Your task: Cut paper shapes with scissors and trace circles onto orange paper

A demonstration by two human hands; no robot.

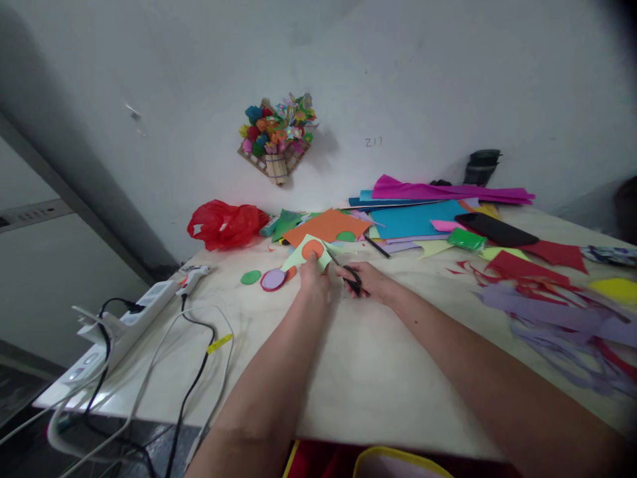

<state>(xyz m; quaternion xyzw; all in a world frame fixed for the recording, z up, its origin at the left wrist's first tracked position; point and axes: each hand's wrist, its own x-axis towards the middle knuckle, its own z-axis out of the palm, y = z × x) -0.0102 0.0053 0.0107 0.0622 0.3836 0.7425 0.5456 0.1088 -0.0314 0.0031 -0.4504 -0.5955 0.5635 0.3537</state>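
Observation:
My left hand [315, 273] is closed on a pale green sheet of paper [294, 260], with an orange paper circle [311, 249] pressed flat against it under the thumb. In my right hand [367, 279] is a pair of black-handled scissors [353, 280], its blades pointing up and left at the sheet's right edge. Whether the blades are parted is too small to tell. Left of the hands lie a green paper circle [251, 277] and a lilac circle [273, 279] on top of a red one. A large orange sheet [326, 227] lies behind the hands.
A white power strip [134, 325] with trailing cables lies at the left edge. A crumpled red plastic bag [226, 224] sits at the back. Blue sheets [415, 219], a black phone [496, 229] and a green packet [466, 239] are back right; lilac scraps [542, 309] lie at right.

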